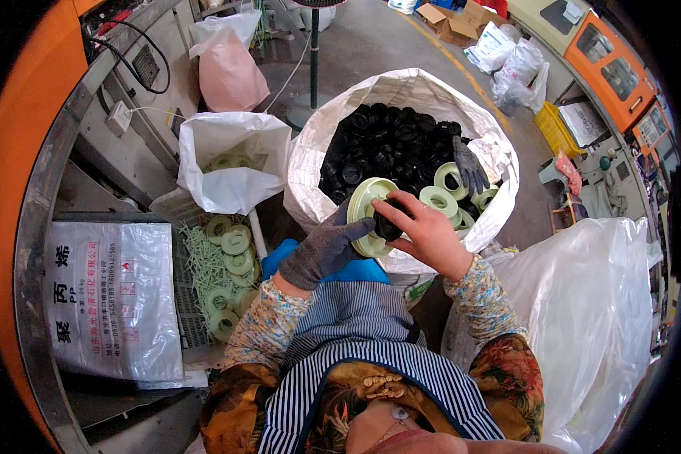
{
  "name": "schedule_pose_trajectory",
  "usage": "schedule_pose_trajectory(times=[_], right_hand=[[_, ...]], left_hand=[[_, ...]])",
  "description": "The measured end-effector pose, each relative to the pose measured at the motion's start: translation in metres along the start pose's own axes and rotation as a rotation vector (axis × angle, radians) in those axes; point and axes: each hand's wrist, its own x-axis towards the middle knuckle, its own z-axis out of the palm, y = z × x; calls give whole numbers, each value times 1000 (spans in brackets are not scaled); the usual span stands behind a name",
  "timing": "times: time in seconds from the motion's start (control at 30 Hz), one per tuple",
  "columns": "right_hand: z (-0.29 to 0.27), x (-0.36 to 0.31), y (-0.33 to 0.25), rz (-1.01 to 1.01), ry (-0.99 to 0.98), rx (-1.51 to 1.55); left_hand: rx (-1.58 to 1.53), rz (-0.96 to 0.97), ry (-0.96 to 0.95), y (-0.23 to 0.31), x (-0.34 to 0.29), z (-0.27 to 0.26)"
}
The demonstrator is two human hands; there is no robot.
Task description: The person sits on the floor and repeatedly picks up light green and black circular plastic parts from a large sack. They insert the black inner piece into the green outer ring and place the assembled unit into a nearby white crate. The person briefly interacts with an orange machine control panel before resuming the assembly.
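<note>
My left hand point(318, 251), in a grey work glove, grips the edge of a pale green flanged plastic ring point(362, 198); it looks like more than one stacked together. A black round plastic cap point(387, 228) is in the fingers of my bare right hand point(431, 236), held against the ring's middle. Both hands are over the near rim of a large white woven sack point(304, 170). Inside lie many black caps point(390, 144), with several loose green rings point(438, 199) on top at the right. A dark grey glove point(470, 165) rests there too. My palms hide part of the held pieces.
On my left, a tray holds green rings point(236, 240) and thin green plastic scraps point(208, 265), beside a white printed sack point(113, 303). A white bag point(234, 189) stands beyond it. Clear plastic sheeting point(575, 318) bulges at right. A stand pole point(315, 64) rises behind.
</note>
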Motion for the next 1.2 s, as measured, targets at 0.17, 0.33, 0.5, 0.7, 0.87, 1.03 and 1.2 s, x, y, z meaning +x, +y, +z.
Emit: schedule_pose_trajectory(times=[0.17,0.33,0.5,0.7,0.87,1.03,1.2], right_hand=[[7,-2,9,87,9,190],[21,-2,3,441,-97,20],[16,-10,2,93,117,132],[30,-14,5,612,-2,749],[80,-56,36,948,296,2194],[68,-111,71,999,638,2357],[-63,-155,102,251,1073,2150]], left_hand=[[558,271,-18,-27,9,-32],[1556,920,-40,-26,11,-34],[-80,62,122,-14,5,-7],[542,348,110,-56,32,-28],[1295,637,250,-83,32,-21],[1562,606,538,-74,52,-77],[1493,470,332,-60,113,-73]])
